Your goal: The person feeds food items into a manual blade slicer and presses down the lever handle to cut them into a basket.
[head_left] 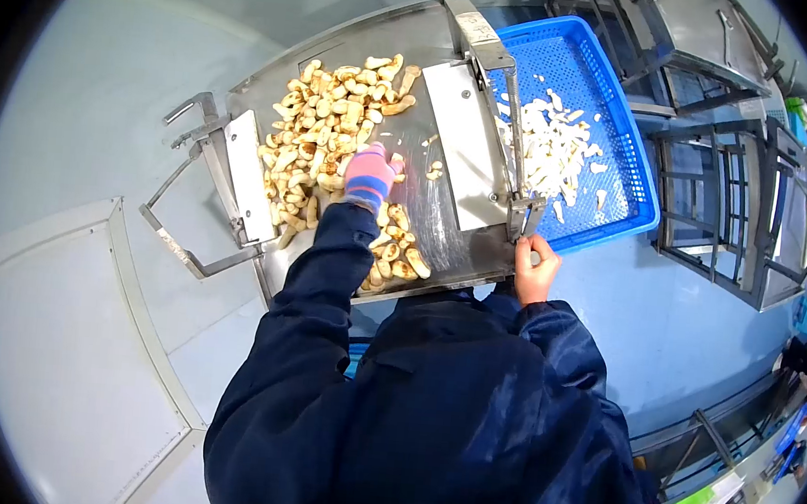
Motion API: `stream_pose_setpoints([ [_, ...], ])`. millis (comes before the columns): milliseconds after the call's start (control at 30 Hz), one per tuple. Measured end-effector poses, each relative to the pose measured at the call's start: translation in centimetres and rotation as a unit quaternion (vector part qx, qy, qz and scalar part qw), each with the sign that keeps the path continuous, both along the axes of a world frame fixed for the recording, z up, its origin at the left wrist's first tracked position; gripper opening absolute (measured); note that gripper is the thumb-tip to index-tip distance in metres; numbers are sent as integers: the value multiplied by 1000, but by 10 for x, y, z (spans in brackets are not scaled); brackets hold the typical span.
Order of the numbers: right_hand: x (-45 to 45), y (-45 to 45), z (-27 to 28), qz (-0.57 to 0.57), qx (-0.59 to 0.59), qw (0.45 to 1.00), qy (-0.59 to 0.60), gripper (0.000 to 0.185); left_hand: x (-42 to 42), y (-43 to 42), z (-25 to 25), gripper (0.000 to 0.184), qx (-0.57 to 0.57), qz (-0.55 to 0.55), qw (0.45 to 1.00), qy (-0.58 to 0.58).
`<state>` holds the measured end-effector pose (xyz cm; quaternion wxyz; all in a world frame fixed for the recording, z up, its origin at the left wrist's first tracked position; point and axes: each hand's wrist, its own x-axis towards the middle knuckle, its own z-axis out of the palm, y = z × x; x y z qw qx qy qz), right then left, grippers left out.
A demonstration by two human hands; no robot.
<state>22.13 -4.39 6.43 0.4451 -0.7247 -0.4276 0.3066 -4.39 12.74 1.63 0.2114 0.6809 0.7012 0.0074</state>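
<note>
My left hand (371,173), in a pink and blue striped knit glove, is at the right edge of a heap of tan, stubby mushrooms (324,118) on a metal work surface (427,197). Its fingers curl downward, and whatever they grip is hidden. My right hand (536,268) is bare and closed round the end of a metal lever cutter (516,147) at the surface's right edge. A white board (466,146) lies beside the cutter's bar. A few small cut bits (434,171) are scattered between the heap and that board.
Right of the cutter, a blue perforated basket (632,175) holds white cut pieces (552,150). A second lever frame (203,175) with a white board (250,176) is at the left edge. Metal racks (720,201) stand farther right; a white panel (73,349) is at lower left.
</note>
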Motion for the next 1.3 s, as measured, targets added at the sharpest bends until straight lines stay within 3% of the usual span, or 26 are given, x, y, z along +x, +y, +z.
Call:
stream_pose_setpoints([
  [33, 0, 0, 0, 0, 0, 1000, 0, 21, 6, -6, -12, 33, -3, -33, 999, 39],
  [67, 0, 0, 1, 0, 1, 1000, -1, 22, 8, -10, -34, 33, 76, -46, 995, 35],
  [167, 0, 0, -1, 1, 6, 1000, 2, 21, 21, -6, -42, 34, 31, 51, 970, -234],
  [200, 0, 0, -2, 3, 9, 1000, 3, 21, 34, -2, -34, 37, -77, 140, 881, -445],
  [300, -1, 2, 4, 5, 6, 1000, -3, 21, 84, 6, -36, 34, -103, 165, 833, -517],
  [367, -2, 6, 14, -2, 6, 1000, -1, 21, 120, 6, -4, 32, -113, 140, 913, -367],
  [400, -2, 7, 16, -2, 2, 1000, -7, 21, 132, 5, -7, 33, -7, 91, 957, -274],
  [433, -2, 6, 18, -1, -4, 1000, -12, 21, 140, 5, -11, 33, 25, 132, 948, -288],
  [500, 0, 7, 13, 1, -4, 1000, -16, 21, 144, 7, -17, 30, -120, 254, 859, -428],
  [567, 0, 5, 13, 8, -2, 1000, -25, 21, 148, -10, -51, 30, -71, 224, 856, -460],
  [733, -4, 8, 20, -4, -11, 1000, -8, 20, 156, -33, -38, 42, 43, 128, 883, -450],
  [867, -4, 13, 31, -1, -25, 1000, 14, 21, 166, -38, -38, 40, 90, 143, 892, -419],
  [1000, -3, 20, 42, -2, -49, 998, 49, 23, 172, -42, -45, 38, 48, 197, 882, -425],
  [1133, -3, 19, 37, -4, -43, 998, 42, 25, 171, -44, -57, 41, 33, 181, 871, -456],
  [1300, -2, 7, 12, -4, -56, 998, 42, 23, 163, -44, -35, 40, 31, 171, 876, -451],
])
